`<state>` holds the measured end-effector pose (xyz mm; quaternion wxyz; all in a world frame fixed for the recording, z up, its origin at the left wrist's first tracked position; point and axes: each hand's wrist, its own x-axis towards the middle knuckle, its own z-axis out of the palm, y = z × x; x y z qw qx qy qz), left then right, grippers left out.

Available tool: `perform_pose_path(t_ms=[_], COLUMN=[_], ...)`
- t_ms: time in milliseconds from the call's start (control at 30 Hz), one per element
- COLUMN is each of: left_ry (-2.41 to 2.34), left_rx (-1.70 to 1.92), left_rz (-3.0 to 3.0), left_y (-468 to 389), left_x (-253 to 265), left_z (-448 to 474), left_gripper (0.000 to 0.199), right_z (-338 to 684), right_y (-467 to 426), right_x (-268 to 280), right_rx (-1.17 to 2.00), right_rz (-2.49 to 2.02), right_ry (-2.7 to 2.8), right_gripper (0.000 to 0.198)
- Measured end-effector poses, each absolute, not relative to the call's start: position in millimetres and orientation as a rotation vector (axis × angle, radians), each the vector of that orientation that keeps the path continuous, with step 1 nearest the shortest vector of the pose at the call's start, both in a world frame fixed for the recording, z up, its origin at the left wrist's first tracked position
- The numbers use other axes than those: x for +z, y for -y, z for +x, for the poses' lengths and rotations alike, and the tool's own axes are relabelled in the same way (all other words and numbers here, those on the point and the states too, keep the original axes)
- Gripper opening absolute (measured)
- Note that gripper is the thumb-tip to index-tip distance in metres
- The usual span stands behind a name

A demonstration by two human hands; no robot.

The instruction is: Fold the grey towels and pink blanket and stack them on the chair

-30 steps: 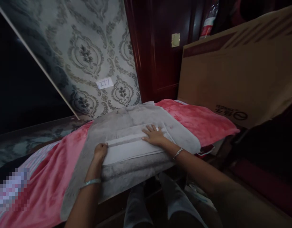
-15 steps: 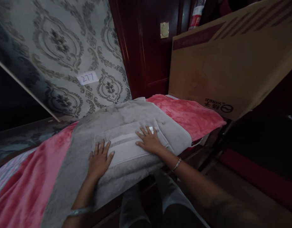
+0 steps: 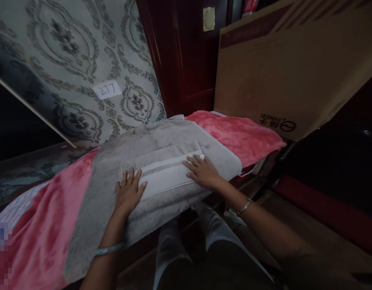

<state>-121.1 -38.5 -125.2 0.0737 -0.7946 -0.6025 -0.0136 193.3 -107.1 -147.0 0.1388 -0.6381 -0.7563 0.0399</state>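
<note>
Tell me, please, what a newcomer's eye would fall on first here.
Probably the left hand and right hand, laid at opposite ends of the pale folded cloth mid-view. The pink cover stands out on both sides of the grey blanket, and the paper marked 277 shows on the patterned wall at upper left.

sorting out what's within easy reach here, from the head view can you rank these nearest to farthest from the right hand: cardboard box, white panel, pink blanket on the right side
1. White panel: directly under the right hand.
2. Pink blanket: beyond the grey cloth's right edge.
3. Cardboard box: standing behind the blanket, upper right.
</note>
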Motion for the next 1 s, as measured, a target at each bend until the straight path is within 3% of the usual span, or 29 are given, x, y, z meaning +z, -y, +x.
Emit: perform_pose_path(t_ms=[167,300,433,667,833,900,1000], left_ry=[1.677,1.294,0.989,1.121,1.304,1.354,1.389], left_rx=[-0.107,-0.124,-0.143,-0.263,-0.295,-0.377,-0.643], left_rz=[-2.392,-2.766,-2.932,-2.785,-2.751,-2.765,-2.797], left_y=[54.0,92.4,123.8,127.9,119.8,116.1,113.8], left_x=[-115.4,-114.1,-129.5,-134.9,-116.6,-107.7,-87.8], left_z=[-106.2,-56.5,3.2,48.3,54.5,51.9,40.5], left_gripper=[0.056,0.055,0.066,0.065,0.039,0.040,0.041], right_z=[223.3,236.6,241.6,235.6,229.4,231.1,237.1], right_y=[157.0,179.9,180.9,168.2,158.7,155.3,148.9], right_x=[-176.1,-197.4,-207.0,-185.6,-166.2,-169.5,-185.9], right_rx=[0.063,0.059,0.091,0.076,0.089,0.122,0.300], right_rz=[-1.668,-1.531,-1.503,-1.390,-1.325,-1.267,-1.213], right_ry=[2.144,2.079,1.945,1.779,1.650,1.519,1.270], right_gripper=[0.064,0.075,0.063,0.037,0.029,0.034,0.066])
